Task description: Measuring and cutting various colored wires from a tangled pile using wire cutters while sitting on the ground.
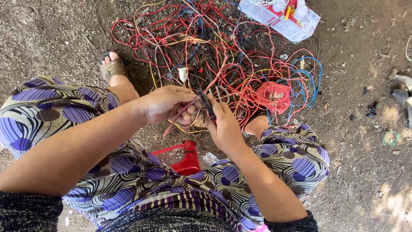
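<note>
2 hands working a red wire above a tangled wire pile on dirt ground.

The left hand [165, 104] is closing around the red wire [201, 96]; the right hand [223, 124] is gripping a dark tool [205, 103] against it. The wire pile [223, 60] is crowding the ground's [360, 141] far middle, leaving bare dirt at both side edges.

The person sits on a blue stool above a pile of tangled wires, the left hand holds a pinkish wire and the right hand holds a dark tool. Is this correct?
Not quite: the stool is red, not blue, as the head view shows. The rest holds: the left hand holds a pinkish wire, the right hand a dark tool, above the tangled wires.
</note>
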